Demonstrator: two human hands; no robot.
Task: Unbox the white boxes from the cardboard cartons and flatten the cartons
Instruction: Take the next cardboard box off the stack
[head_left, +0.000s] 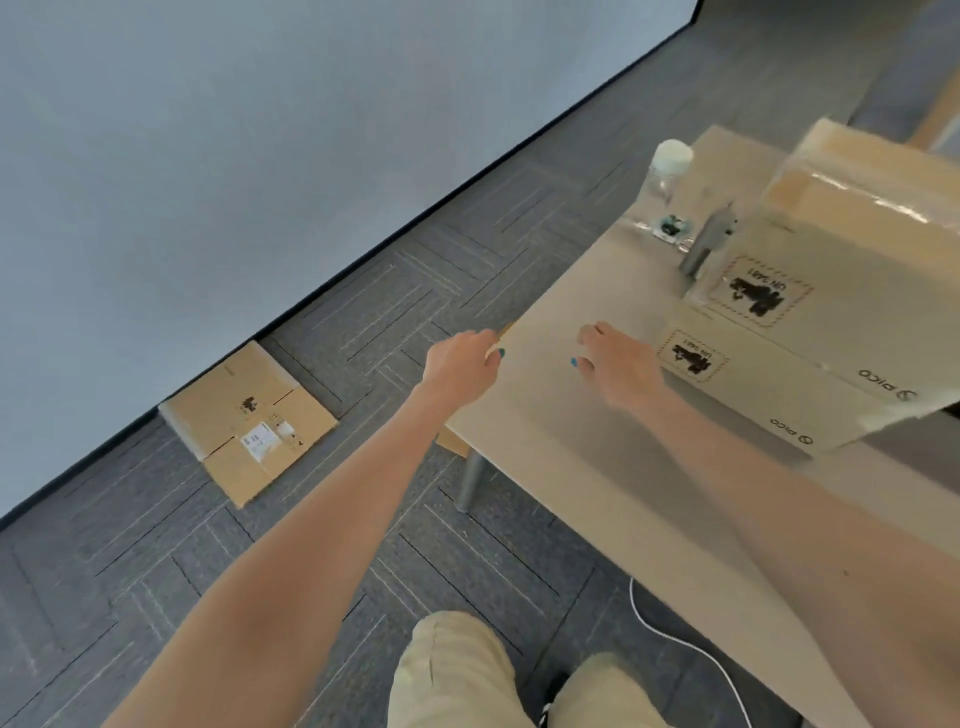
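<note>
On the table (597, 291), off toward three o'clock, two cardboard cartons stand stacked. The lower carton (769, 395) lies along the table's right side. The upper carton (810, 244) sits on it at about two o'clock, its top glossy with tape. Both are closed and carry black printed labels.

The person's left hand (460, 364) is at the table's left edge, near the middle of the view. Its fingers are curled in and pinch a thin brown cardboard edge (505, 330) that pokes out there. Blur hides how far that cardboard runs. The right hand (618, 366) lies just to its right, fingers loosely spread and resting on the surface, holding nothing, right beside the lower carton.

Down on the grey carpet at nine o'clock, a flattened carton (249, 421) lies against the wall, a white label on it. A clear bottle (670, 166) stands on the table's far corner at one o'clock. A white cable (691, 649) trails across the floor at five o'clock.
</note>
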